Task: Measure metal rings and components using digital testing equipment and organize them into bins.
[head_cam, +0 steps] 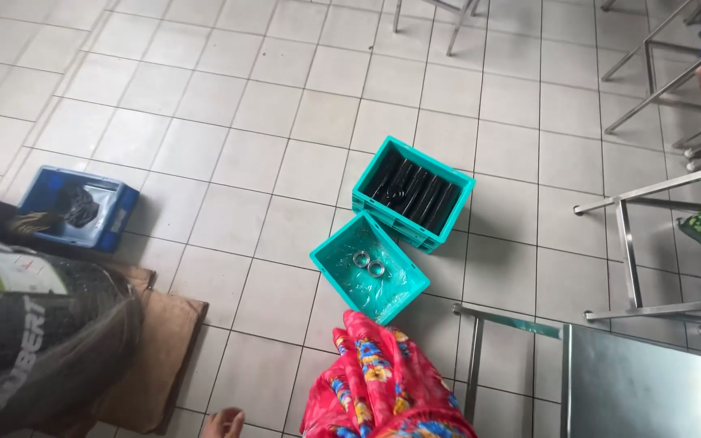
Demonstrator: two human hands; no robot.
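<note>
Tiled floor [229, 146], teal crate [369, 268] w/ two metal rings [369, 264], red floral sleeve [379, 381] nearest, hands' state can't tell.

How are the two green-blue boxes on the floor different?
The near crate holds only two small metal rings on clear plastic lining; the far crate is packed with dark, black-looking things standing in rows. The near crate sits turned like a diamond, while the far crate lies at another angle. The far crate looks deeper, with slotted sides. Both are teal, open-topped and rest on the tiled floor, touching at one corner.
</note>
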